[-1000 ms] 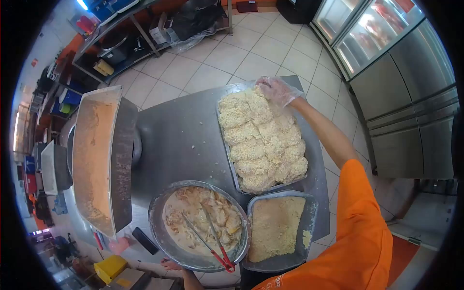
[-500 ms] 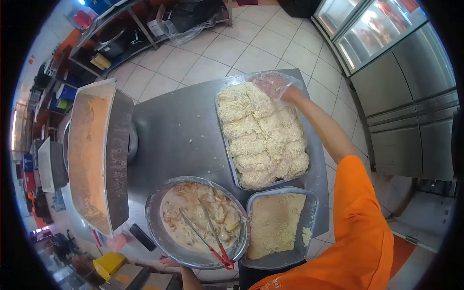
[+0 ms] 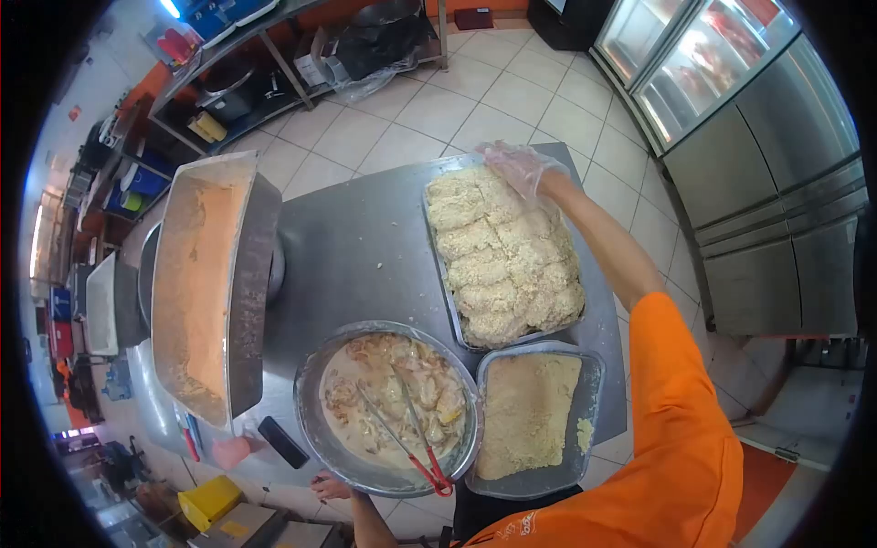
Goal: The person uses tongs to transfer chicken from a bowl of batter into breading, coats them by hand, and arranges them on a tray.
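Note:
My right hand (image 3: 517,168), in a clear plastic glove, lies at the far edge of a metal tray (image 3: 447,297) packed with crumb-coated pieces (image 3: 507,256). Its fingers look stretched out, touching the far end of the pieces or the rim. Down by the near table edge, my left hand (image 3: 331,486) hangs loosely open beside a large metal bowl (image 3: 308,429), with nothing visible in it. Pale batter with pieces of meat (image 3: 402,397) fills the bowl, and red-handled tongs (image 3: 429,464) rest across it. A grey tub of crumbs (image 3: 528,416) stands right of the bowl.
A long, deep metal trough (image 3: 251,301) with orange-tinted powder stands on the table's left. A dark phone (image 3: 283,443) lies near the bowl. Glass-door fridges (image 3: 703,73) and steel cabinets (image 3: 744,173) line the right. Shelving (image 3: 301,68) stands across the tiled floor.
The whole view has shifted slightly, so table items appear a little further right. My right hand stays at the tray's far edge. My left hand remains below the bowl.

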Tool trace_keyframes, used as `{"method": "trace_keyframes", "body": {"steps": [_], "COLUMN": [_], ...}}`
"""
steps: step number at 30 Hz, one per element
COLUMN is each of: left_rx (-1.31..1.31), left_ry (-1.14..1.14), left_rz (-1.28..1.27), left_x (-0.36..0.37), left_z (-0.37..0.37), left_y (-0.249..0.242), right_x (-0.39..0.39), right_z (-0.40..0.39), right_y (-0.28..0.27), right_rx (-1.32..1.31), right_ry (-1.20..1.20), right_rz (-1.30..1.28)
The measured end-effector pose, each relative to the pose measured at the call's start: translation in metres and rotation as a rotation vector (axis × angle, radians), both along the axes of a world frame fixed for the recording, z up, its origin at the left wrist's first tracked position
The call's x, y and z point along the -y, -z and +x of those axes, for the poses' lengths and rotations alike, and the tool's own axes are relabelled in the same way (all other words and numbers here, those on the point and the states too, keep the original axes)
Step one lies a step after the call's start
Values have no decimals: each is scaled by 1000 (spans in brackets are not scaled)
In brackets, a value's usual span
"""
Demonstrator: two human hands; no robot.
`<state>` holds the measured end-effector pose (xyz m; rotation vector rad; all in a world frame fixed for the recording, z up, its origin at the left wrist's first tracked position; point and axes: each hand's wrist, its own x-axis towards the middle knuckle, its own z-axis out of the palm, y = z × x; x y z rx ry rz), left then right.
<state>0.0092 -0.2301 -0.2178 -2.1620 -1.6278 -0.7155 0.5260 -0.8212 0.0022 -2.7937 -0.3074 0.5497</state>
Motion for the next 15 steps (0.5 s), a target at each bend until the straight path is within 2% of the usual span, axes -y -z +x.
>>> {"method": "trace_keyframes", "body": {"steps": [1,4,5,7,8,10,12,15], "left_rx": [1,5,60,114,108,100,113,167], "left_ry": [-5,1,-72,-150,-193,-205,-197,-157], "left_rz": [-5,-21,-33,-47,-76,-129,-200,-238], "left_x": [2,8,10,8,9,15,29,26], "left_z": [-1,4,9,15,16,19,30,22], "left_y": [0,-2,-3,-7,-7,-15,-36,-35], "right_x": [-6,19,23,22,19,4,-15,-48], "right_z": [-7,9,14,17,3,-55,-117,-232], "right_y": [-13,38,43,46,29,-37,-65,-88], "right_rx": [21,125,132,163,162,545,553,535], "right_ry": [-1,-44,-41,209,207,127,413,676], "right_rz": [-23,65,65,747,742,605,759,543]}}
